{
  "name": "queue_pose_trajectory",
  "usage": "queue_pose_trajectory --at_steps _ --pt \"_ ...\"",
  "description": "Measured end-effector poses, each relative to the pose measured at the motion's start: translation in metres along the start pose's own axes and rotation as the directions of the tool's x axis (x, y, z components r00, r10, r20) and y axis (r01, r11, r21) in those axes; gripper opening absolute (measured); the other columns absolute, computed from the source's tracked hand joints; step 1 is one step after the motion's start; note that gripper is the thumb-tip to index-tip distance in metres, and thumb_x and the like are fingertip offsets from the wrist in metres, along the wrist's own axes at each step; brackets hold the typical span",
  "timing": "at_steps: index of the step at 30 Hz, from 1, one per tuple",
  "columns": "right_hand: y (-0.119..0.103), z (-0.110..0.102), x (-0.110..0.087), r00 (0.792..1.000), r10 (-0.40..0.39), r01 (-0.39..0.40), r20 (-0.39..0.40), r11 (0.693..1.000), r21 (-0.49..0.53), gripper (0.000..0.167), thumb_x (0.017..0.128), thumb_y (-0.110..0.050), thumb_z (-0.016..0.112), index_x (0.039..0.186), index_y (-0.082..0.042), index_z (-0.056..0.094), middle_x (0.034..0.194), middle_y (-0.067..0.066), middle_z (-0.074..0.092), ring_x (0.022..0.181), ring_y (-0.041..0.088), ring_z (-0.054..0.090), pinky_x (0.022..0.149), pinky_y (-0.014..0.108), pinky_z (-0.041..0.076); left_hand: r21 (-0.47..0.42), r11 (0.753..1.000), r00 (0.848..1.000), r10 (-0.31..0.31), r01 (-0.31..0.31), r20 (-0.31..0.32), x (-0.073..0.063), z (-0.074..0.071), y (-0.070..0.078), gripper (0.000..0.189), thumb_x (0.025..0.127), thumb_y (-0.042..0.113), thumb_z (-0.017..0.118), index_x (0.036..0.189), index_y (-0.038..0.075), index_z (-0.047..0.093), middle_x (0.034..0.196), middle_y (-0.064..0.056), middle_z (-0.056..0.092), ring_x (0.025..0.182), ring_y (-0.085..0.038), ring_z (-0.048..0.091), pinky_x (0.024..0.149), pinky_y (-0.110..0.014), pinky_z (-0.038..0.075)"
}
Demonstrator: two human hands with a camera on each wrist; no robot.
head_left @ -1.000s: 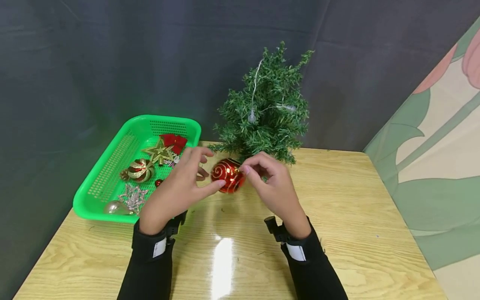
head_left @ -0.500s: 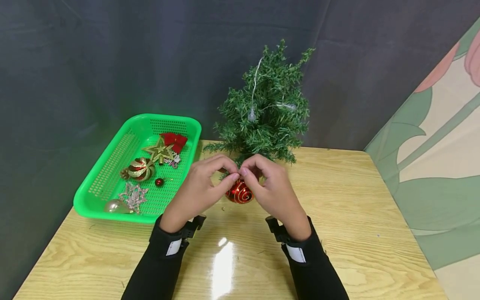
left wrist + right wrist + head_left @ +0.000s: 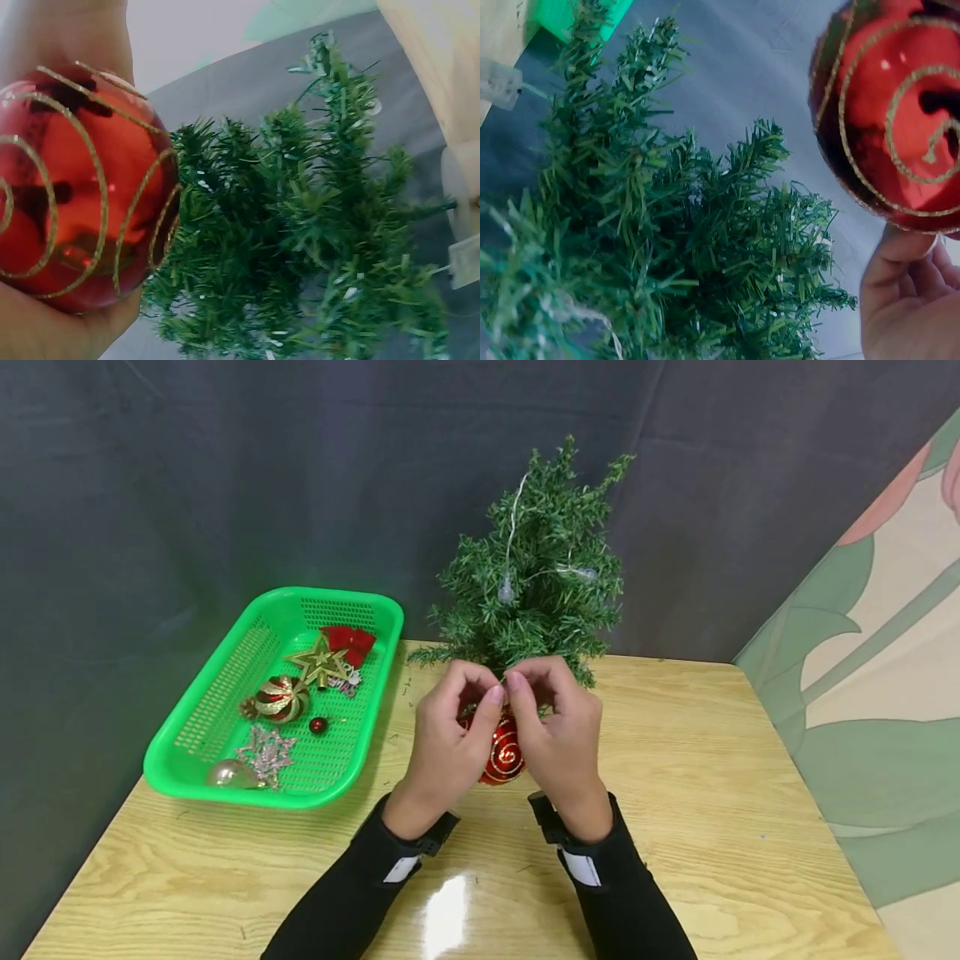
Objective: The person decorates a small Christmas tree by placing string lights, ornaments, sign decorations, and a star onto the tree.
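Observation:
A shiny red Christmas bauble (image 3: 504, 756) with gold glitter swirls hangs below my two hands. My left hand (image 3: 450, 743) and right hand (image 3: 561, 731) meet fingertip to fingertip just above it, each pinching at its hanging loop. The loop itself is mostly hidden by the fingers. In the left wrist view the bauble (image 3: 82, 195) fills the left side; the right wrist view shows the bauble (image 3: 900, 112) at the upper right. Right behind the hands stands a small artificial Christmas tree (image 3: 543, 577), with a clear-wired string of lights (image 3: 512, 527) on it.
A green plastic basket (image 3: 187, 693) on the left holds a gold star (image 3: 321, 660), a red bow (image 3: 349, 643), a striped bauble (image 3: 282, 699), a silver snowflake (image 3: 267, 754) and other small ornaments. The wooden table (image 3: 697, 793) ends at a dark curtain behind the tree.
My left hand has come in from the left and joined the right at the bauble's top. Both hands, with the bauble, have since shifted slightly right; the bauble now hangs below the fingertips.

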State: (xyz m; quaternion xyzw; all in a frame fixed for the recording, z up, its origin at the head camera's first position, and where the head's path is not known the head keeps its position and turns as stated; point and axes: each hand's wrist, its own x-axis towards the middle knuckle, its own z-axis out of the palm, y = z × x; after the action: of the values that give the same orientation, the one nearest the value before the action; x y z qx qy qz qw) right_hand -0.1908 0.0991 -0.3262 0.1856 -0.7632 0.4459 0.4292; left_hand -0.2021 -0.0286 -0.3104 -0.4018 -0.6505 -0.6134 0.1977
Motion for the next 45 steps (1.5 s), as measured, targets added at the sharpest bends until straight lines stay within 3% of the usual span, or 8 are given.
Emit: queue_pose_trajectory --at_steps 5,14,17,21,26,33,40,45 --pt "-0.013 -0.009 0.007 0.997 -0.062 0.063 -0.038 0.998 0.004 0.004 0.081 -0.002 0.057 0.085 0.001 0.058 0.072 0.002 0.06 0.056 0.009 0.056 0.051 0.02 0.045 0.102 0.991 0.996 0.091 -0.09 -0.005 0.015 -0.01 0.017 0.007 0.075 -0.009 0.058 0.078 -0.003 0.056 0.075 -0.009 0.052 0.071 -0.016 0.05 0.065 -0.028 0.043" --pt "-0.039 -0.027 0.059 0.985 -0.11 0.122 -0.129 0.988 0.09 0.008 0.08 0.005 0.054 0.079 0.012 0.056 0.068 0.013 0.059 0.05 0.019 0.054 0.049 0.024 0.045 0.182 0.957 0.973 0.212 -0.225 0.088 0.065 -0.01 0.028 0.002 0.082 0.005 0.057 0.081 0.003 0.057 0.071 0.0 0.053 0.06 -0.005 0.044 0.052 -0.022 0.037" --pt "-0.032 -0.033 0.082 0.983 -0.129 0.129 -0.131 0.992 -0.015 0.011 0.082 -0.001 0.054 0.079 0.009 0.058 0.067 0.012 0.06 0.048 0.017 0.054 0.046 0.021 0.043 0.235 0.954 0.98 0.166 -0.189 0.114 0.09 -0.004 0.017 0.008 0.084 0.013 0.054 0.081 0.007 0.059 0.07 0.005 0.052 0.06 -0.002 0.045 0.054 -0.02 0.038" --pt "-0.021 -0.042 0.104 0.994 -0.091 0.079 -0.065 0.983 -0.164 0.015 0.085 -0.01 0.053 0.082 0.004 0.059 0.066 0.009 0.062 0.048 0.013 0.056 0.043 0.018 0.042 0.35 0.935 0.987 -0.008 -0.049 0.158 0.119 0.003 0.006 0.01 0.085 0.018 0.051 0.081 0.011 0.059 0.069 0.006 0.053 0.06 -0.003 0.046 0.056 -0.02 0.038" --pt "-0.006 -0.048 0.117 1.0 0.012 -0.013 -0.003 0.967 -0.255 0.017 0.085 -0.016 0.053 0.085 -0.001 0.061 0.067 0.006 0.063 0.05 0.01 0.057 0.048 0.018 0.045 0.484 0.874 0.968 -0.162 0.052 0.19 0.142 0.01 -0.001 0.012 0.086 0.018 0.049 0.079 0.013 0.057 0.071 0.003 0.05 0.062 -0.007 0.044 0.055 -0.022 0.036" --pt "0.029 -0.051 0.128 0.996 0.017 0.023 0.091 0.91 -0.414 0.023 0.085 -0.031 0.051 0.09 -0.011 0.063 0.069 -0.001 0.062 0.051 0.005 0.053 0.05 0.021 0.043 0.584 0.809 0.949 -0.228 0.061 0.217 0.154 0.009 -0.004 0.014 0.087 0.018 0.048 0.076 0.014 0.056 0.074 0.001 0.046 0.066 -0.01 0.043 0.059 -0.023 0.035" --pt "0.036 -0.05 0.134 0.984 -0.032 0.122 0.174 0.833 -0.54 0.025 0.088 -0.027 0.047 0.088 -0.008 0.064 0.071 0.002 0.06 0.057 0.012 0.051 0.054 0.027 0.041 0.804 0.592 0.947 -0.224 -0.055 0.23 0.161 0.011 -0.002 0.014 0.089 0.024 0.047 0.085 0.018 0.059 0.083 0.002 0.048 0.079 -0.018 0.044 0.068 -0.028 0.035" --pt "0.036 -0.048 0.129 0.979 0.02 0.095 0.204 0.84 -0.534 0.024 0.088 -0.027 0.048 0.091 -0.009 0.064 0.076 0.002 0.062 0.062 0.011 0.054 0.056 0.027 0.042 0.803 0.589 0.944 -0.207 -0.089 0.257 0.155 0.007 -0.004 0.016 0.089 0.02 0.046 0.084 0.017 0.061 0.082 -0.001 0.047 0.075 -0.02 0.039 0.069 -0.029 0.032"
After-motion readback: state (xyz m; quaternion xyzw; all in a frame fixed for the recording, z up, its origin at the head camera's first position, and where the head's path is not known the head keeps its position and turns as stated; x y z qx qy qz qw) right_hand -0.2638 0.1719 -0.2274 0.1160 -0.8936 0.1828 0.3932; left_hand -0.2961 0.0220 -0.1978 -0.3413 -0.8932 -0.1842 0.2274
